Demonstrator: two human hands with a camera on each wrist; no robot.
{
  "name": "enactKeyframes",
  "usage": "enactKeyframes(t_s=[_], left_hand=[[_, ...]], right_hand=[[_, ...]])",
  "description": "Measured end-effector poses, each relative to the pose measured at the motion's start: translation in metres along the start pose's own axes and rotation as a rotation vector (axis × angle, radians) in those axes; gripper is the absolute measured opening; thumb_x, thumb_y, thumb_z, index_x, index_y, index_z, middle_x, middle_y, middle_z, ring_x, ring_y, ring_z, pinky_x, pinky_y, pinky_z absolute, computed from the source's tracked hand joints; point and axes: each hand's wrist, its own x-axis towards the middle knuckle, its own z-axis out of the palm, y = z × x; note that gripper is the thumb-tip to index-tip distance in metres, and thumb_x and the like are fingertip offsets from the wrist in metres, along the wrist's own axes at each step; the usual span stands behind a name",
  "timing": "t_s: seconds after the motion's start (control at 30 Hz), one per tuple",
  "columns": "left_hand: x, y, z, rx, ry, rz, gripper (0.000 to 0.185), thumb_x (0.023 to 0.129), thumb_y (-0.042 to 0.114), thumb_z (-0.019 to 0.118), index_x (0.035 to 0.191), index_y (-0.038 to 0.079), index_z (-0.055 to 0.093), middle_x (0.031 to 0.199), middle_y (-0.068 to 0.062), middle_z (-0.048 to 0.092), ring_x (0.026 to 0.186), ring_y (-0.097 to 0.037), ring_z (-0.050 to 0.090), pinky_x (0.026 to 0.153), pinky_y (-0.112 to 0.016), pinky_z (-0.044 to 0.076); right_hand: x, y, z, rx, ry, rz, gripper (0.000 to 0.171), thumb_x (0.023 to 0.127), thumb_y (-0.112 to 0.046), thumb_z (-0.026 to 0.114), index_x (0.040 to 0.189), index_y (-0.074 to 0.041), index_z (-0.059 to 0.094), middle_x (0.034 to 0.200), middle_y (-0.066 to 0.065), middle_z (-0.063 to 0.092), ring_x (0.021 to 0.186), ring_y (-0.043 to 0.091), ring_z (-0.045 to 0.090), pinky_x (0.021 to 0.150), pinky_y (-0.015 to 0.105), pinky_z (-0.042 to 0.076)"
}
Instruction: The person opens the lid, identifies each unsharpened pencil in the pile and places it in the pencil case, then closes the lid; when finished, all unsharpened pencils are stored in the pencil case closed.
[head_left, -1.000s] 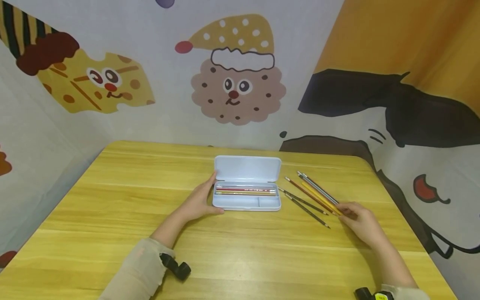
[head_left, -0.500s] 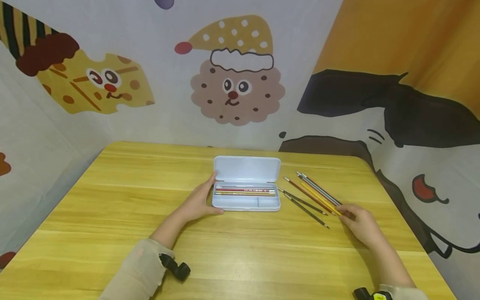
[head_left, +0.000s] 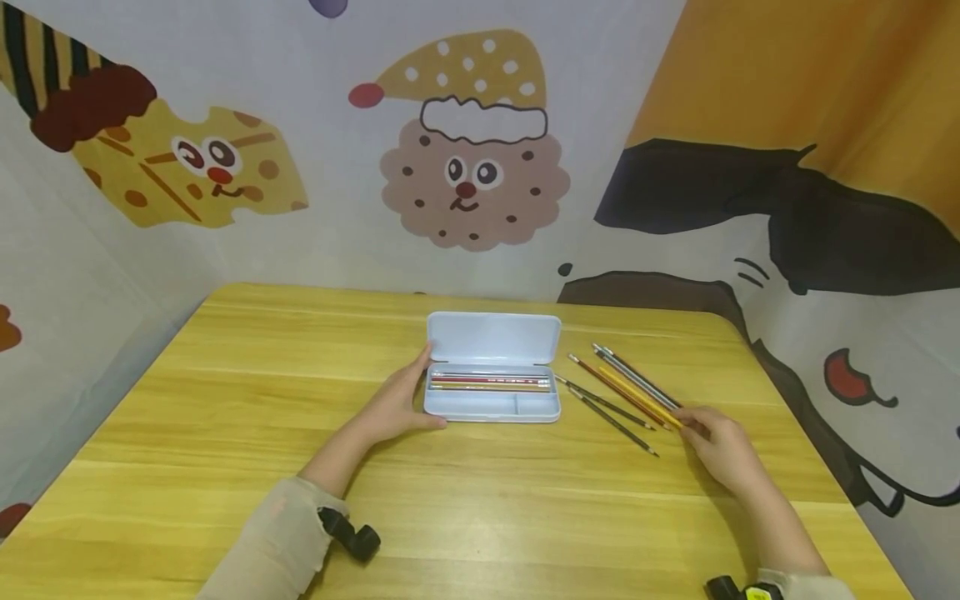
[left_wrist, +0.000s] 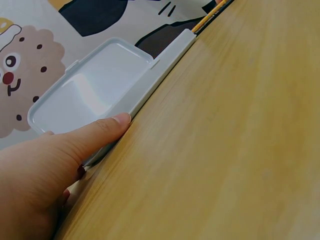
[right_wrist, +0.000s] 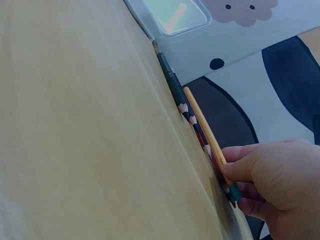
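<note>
Yellow pencil (head_left: 640, 397) pinched in right grip (head_left: 722, 446), fingertips at its near end

- the pencil case (head_left: 492, 406) lies open near the middle of the table (head_left: 225, 417), its lid (head_left: 495, 337) standing up behind the tray.
- a few pencils lie in the tray's rear compartment (head_left: 491, 382).
- the left hand (head_left: 395, 404) rests against the case's left end.
- loose pencils (head_left: 618, 392) lie slanted on the table just right of the case.
- the right hand (head_left: 723, 454) sits at their near-right ends, fingers on the yellow pencil (head_left: 641, 398).
</note>
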Motion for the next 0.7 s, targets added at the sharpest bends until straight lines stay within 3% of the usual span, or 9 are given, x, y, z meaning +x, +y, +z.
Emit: enactKeyframes(t_s=[0.17, 0.7], left_hand=[[0.0, 0.001, 0.0, 0.005, 0.004, 0.001, 0.128, 0.065, 0.034, 0.089, 0.155, 0.016, -0.002, 0.148, -0.01, 0.038, 0.138, -0.032, 0.027, 0.113, -0.048, 0.018], [0.001, -0.002, 0.0, 0.004, -0.001, 0.001, 0.128, 0.066, 0.034, 0.088, 0.155, 0.017, -0.003, 0.149, -0.009, 0.037, 0.139, -0.031, 0.026, 0.113, -0.048, 0.017]], right_hand=[[0.002, -0.004, -0.002, 0.011, 0.037, -0.025, 0.027, 0.084, 0.012, 0.064, 0.108, 0.001, 0.068, 0.097, 0.011, 0.064, 0.081, 0.02, 0.055, 0.063, 0.023, 0.048], [0.005, -0.042, -0.011, 0.033, 0.092, -0.061, 0.031, 0.084, 0.011, 0.065, 0.111, -0.004, 0.068, 0.104, 0.01, 0.064, 0.086, 0.02, 0.056, 0.069, 0.018, 0.048]])
